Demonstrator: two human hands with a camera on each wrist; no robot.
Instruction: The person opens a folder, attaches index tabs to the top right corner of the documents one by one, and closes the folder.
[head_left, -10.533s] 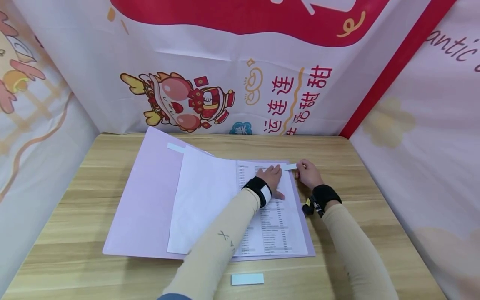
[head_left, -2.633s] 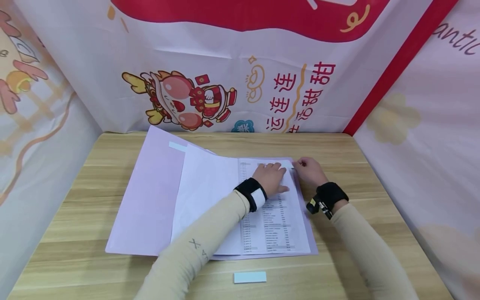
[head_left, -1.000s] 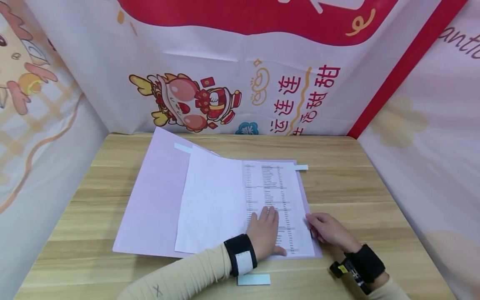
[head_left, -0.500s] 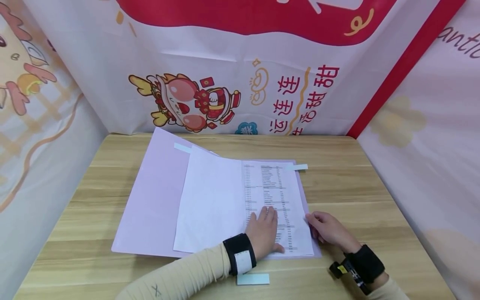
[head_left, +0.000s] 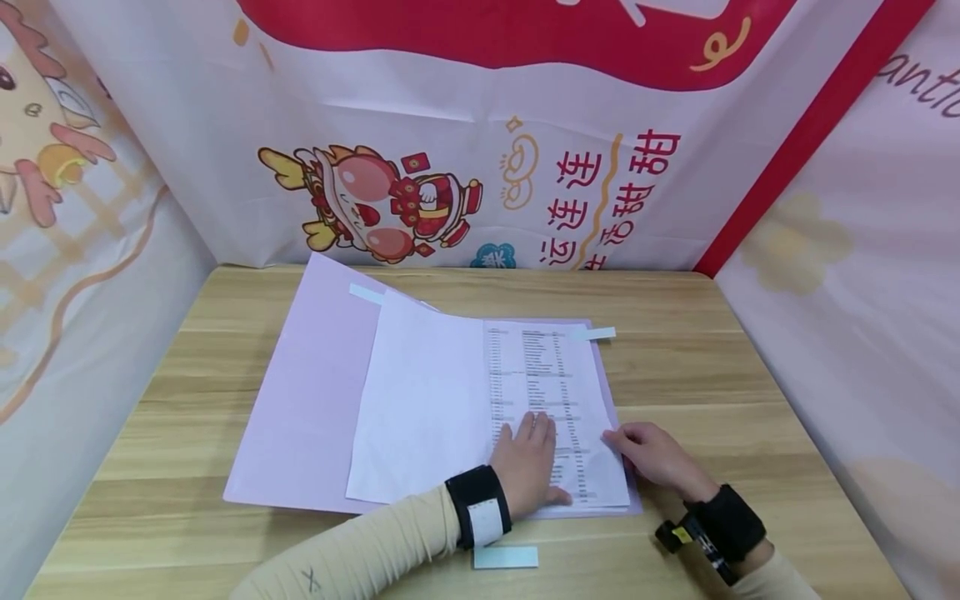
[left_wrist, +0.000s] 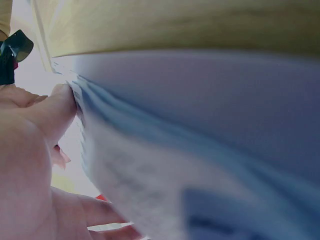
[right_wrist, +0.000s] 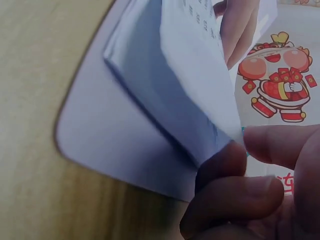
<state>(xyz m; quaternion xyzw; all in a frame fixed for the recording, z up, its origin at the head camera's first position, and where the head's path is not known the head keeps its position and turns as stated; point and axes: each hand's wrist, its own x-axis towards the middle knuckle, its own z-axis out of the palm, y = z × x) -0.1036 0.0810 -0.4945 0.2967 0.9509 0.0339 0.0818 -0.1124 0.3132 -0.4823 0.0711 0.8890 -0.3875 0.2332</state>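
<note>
Both hands now at page bottom vs. top earlier. R hand pinching printed page edge, lifting; L hand flat, fingers spread on page; folder open on tabletop.

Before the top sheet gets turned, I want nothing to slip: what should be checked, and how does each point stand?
1. Right hand pinches the printed white sheet at its lifted right edge: ok.
2. Only one sheet is pinched: cannot tell; the right wrist view shows several layers.
3. Left hand lies flat on the page, fingers straight: ok.
4. Open lilac paper folder lies flat on the wooden table: ok.
5. Pale blue tab sits at the page's top right corner: ok.
6. Loose pale blue strip lies off the folder: ok.
</note>
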